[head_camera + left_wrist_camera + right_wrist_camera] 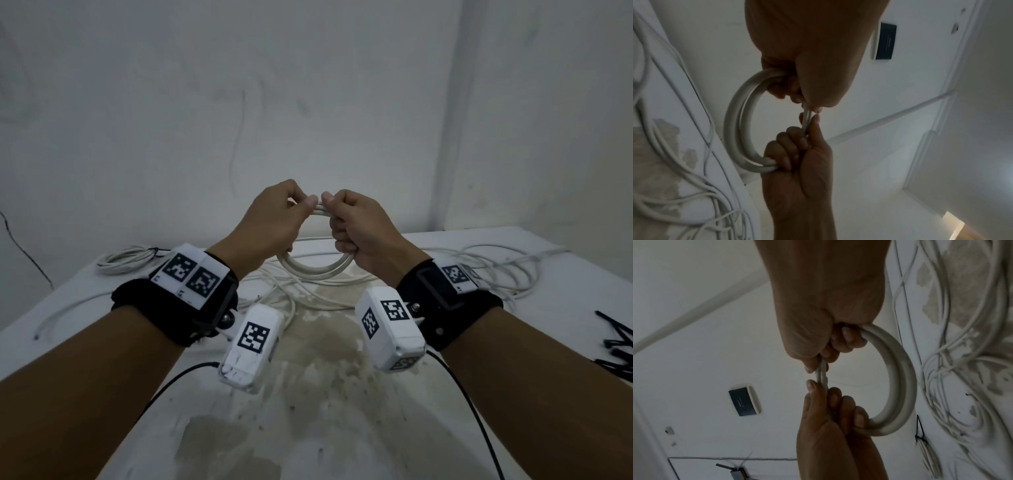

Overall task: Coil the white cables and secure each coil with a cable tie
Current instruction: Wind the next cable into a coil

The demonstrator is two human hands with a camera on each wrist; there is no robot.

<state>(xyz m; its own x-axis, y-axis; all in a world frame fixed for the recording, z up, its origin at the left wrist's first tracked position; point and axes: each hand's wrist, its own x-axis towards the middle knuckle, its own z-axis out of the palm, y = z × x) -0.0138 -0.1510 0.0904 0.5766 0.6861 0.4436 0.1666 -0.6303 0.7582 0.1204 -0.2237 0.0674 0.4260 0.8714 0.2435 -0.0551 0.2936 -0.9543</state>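
Note:
A small coil of white cable [315, 269] hangs upright above the middle of the table, held by both hands. My left hand [291, 209] grips its left side, thumb and forefinger pinching the top strands. Opposite it, my right hand [342, 219] grips the right side with fingers curled through the loop. The thumbs nearly meet at the top. In the left wrist view the coil [733, 121] curves between the left hand [797, 84] and right hand [795, 154]. The right wrist view shows the same coil [900, 369]. Black cable ties [616, 342] lie at the right edge.
Loose white cables [479, 270] sprawl across the back of the stained white table [308, 428], under and behind the hands. A finished coil bound with a black tie [126, 262] lies at the back left. White walls close off the far side.

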